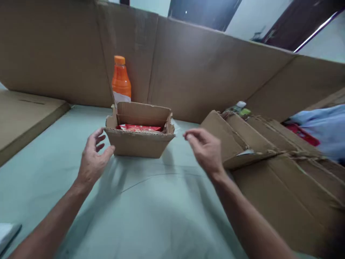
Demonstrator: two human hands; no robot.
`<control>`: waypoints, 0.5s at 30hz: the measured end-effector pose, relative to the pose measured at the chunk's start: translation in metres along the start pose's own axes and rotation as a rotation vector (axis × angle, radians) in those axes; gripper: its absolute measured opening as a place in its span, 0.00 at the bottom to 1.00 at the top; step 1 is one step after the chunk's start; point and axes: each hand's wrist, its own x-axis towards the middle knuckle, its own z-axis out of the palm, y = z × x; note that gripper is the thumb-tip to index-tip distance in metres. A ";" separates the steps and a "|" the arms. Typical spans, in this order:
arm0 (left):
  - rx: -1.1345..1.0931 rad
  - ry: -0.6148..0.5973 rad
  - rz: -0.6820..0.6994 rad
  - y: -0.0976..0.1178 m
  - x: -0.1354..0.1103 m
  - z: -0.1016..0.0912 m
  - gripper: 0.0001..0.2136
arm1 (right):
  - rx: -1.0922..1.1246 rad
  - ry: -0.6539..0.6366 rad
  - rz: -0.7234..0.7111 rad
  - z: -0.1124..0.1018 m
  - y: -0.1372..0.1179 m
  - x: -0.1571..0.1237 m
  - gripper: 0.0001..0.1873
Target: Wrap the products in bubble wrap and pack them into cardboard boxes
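Observation:
A small open cardboard box (138, 144) sits on the pale green surface, with a red packet (138, 128) lying inside it. My left hand (93, 160) is just left of the box, fingers spread and curved, thumb close to the box's left corner, holding nothing. My right hand (206, 149) hovers to the right of the box, fingers loosely curled with the fingertips drawn together near the box's right rim; nothing shows in them. An orange bottle (121, 81) with an orange cap stands upright right behind the box.
A tall cardboard wall (205, 72) runs across the back. Flattened cardboard pieces (269, 158) lie stacked at the right, with light blue cloth (320, 129) beyond them. Another cardboard sheet (24, 115) lies at the left. A white object (7, 233) sits at the bottom left corner.

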 end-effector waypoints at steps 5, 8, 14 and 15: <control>-0.185 -0.020 -0.050 -0.015 0.008 0.022 0.27 | 0.088 -0.186 0.107 0.072 0.022 -0.026 0.31; -0.215 0.024 -0.046 -0.012 0.012 0.032 0.24 | 0.110 -0.198 0.167 0.084 0.021 -0.015 0.27; -0.246 -0.138 -0.072 0.022 -0.045 0.052 0.29 | 0.038 -0.082 0.269 0.019 0.033 -0.069 0.18; -0.256 -0.178 -0.085 0.027 -0.058 0.050 0.29 | 0.030 -0.050 0.267 0.010 0.032 -0.083 0.17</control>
